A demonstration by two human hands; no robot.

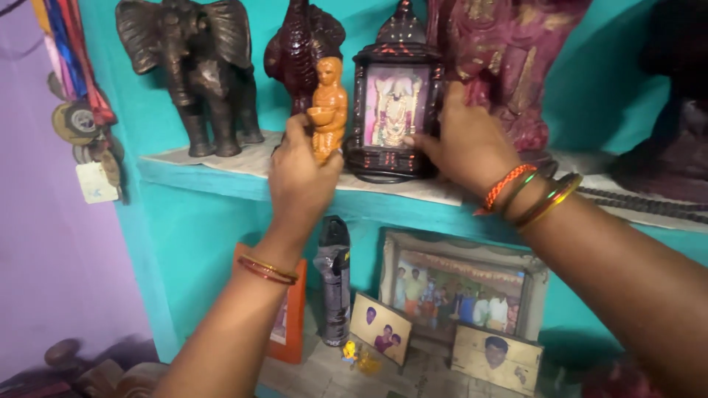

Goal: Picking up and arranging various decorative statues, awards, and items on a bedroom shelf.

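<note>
As left hand fingers grip glossy orange figurine, right hand fingers spread on dark shrine frame.

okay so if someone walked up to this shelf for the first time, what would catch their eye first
Likely the small orange figurine, held up by the left hand at the upper shelf's front edge. Just right of it, the right hand touches a dark lantern-shaped framed picture. A dark elephant statue stands at the shelf's left end.
</note>
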